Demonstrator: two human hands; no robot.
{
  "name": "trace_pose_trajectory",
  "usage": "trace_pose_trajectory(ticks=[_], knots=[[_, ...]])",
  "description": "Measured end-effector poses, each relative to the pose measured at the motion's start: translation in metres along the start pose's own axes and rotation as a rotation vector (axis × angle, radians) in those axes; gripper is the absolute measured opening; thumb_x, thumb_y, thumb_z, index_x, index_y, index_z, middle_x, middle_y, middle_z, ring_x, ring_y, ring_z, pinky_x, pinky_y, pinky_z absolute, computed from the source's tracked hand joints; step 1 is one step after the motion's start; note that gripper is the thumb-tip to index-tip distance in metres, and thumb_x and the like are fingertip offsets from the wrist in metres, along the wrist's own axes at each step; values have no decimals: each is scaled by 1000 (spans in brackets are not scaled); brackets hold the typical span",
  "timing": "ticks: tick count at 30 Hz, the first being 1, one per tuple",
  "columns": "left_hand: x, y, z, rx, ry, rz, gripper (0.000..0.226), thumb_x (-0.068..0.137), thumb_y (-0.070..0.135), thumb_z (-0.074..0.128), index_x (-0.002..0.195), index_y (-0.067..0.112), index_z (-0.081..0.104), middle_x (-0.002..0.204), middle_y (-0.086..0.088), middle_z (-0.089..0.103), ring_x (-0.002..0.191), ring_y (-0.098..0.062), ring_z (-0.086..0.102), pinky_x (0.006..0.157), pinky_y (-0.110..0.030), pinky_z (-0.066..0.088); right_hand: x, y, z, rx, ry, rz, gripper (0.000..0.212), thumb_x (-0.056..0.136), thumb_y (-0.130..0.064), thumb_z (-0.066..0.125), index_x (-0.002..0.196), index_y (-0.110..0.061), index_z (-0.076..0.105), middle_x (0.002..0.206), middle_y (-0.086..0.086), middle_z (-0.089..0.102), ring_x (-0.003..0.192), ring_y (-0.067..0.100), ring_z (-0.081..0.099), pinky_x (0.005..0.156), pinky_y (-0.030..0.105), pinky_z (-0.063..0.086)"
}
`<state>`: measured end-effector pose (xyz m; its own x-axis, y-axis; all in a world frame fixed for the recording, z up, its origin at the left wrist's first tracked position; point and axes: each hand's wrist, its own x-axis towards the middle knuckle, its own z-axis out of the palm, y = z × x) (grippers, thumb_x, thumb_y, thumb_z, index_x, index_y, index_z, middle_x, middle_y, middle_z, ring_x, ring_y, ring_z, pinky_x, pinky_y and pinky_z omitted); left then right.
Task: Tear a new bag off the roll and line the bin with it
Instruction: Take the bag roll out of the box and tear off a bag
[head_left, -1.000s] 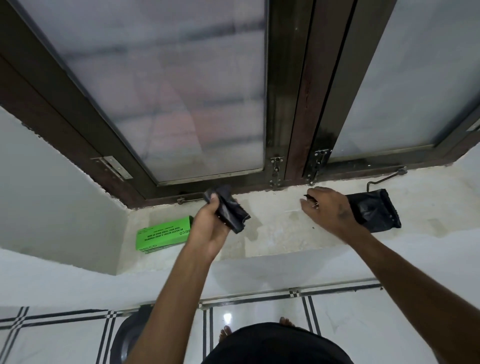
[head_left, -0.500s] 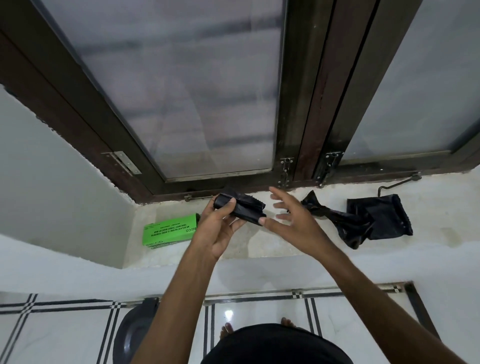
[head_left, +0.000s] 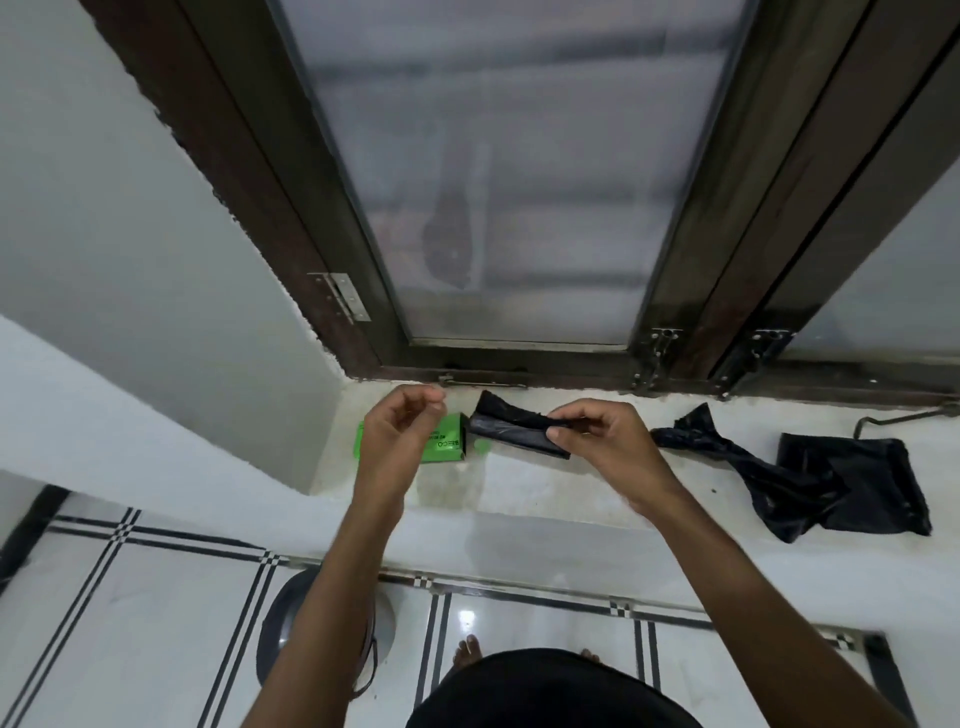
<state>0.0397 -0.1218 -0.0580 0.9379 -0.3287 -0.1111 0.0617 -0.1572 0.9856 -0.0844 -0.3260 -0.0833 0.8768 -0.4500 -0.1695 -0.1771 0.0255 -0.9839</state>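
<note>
My right hand (head_left: 610, 444) pinches one end of a small folded black bag (head_left: 506, 430), held just above the white window sill (head_left: 545, 493). My left hand (head_left: 395, 441) hovers beside the bag's other end with its fingers loosely curled and nothing in them. It partly covers a green bag box (head_left: 444, 446) lying on the sill. More black bag material (head_left: 852, 483) lies crumpled on the sill to the right. The dark round bin (head_left: 283, 629) stands on the floor below, partly hidden behind my left forearm.
A dark-framed frosted window (head_left: 519, 182) rises directly behind the sill, with latches (head_left: 657, 358) at its base. A metal stay hook (head_left: 898, 418) lies at the sill's far right. White tiled floor (head_left: 130, 623) with black lines lies below, and my bare toes (head_left: 467, 652) show.
The folded bag has passed from my left hand to my right hand. My left hand has let go and drawn back to the left over the green box.
</note>
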Motion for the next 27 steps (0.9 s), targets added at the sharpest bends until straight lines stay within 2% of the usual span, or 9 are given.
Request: trace_pose_trajectory(ticks=[2,4,6,8,12,14,16,22,27], knots=[[5,-11,-18,271,4,161,16,90,6,65,99,19,69,101,8,70,98,-11,64,89,-26,50,4,4,2,-78,48,-24,18,81,-1,76,87,-17,77,89,4,75,83,15,68,79,27,54],[12,-23,-29,668,-80,340,37,83,15,70,119,20,64,123,3,64,120,-21,56,105,-35,41,9,10,6,-151,78,-37,17,81,-2,76,86,-18,77,89,6,74,84,19,69,80,32,55],[19,-34,-33,1054,-218,316,64,82,28,72,141,21,49,146,-4,49,142,-32,35,116,-50,24,12,13,11,-175,82,-26,18,82,-3,76,85,-21,77,90,5,74,86,21,70,82,35,55],[20,-40,-31,1226,-276,205,72,84,32,71,148,27,38,155,-1,38,149,-30,20,118,-60,12,16,13,18,-206,68,-17,19,82,-4,76,84,-23,77,90,4,74,86,20,70,83,35,55],[18,-43,-26,1219,-186,223,61,83,26,75,139,28,51,139,0,55,134,-27,42,113,-63,25,19,7,28,-371,47,-60,13,84,-6,74,90,-17,78,91,0,69,87,16,66,81,27,53],[18,-43,-28,1236,-145,223,59,81,29,77,136,31,54,134,2,59,127,-27,49,110,-57,33,18,-3,27,-460,36,-113,14,84,-5,74,92,-16,78,92,-3,67,88,13,64,78,20,50],[18,-44,-30,1249,-102,227,60,80,34,77,135,33,54,131,4,61,121,-26,53,102,-49,41,15,-14,23,-512,19,-171,15,84,-6,74,92,-18,78,92,-6,66,87,10,63,78,20,49],[17,-38,-31,1205,-35,226,60,82,42,73,137,36,52,131,6,60,120,-25,53,94,-43,41,-3,-21,10,-574,-118,-163,18,85,-8,73,87,-25,77,89,-12,65,86,4,62,79,20,50],[14,-34,-30,1131,-140,276,63,78,42,78,136,37,53,128,7,63,115,-23,56,91,-40,45,3,-4,14,-484,118,-137,13,85,-5,73,90,-16,77,89,-6,66,86,8,63,75,16,48]])
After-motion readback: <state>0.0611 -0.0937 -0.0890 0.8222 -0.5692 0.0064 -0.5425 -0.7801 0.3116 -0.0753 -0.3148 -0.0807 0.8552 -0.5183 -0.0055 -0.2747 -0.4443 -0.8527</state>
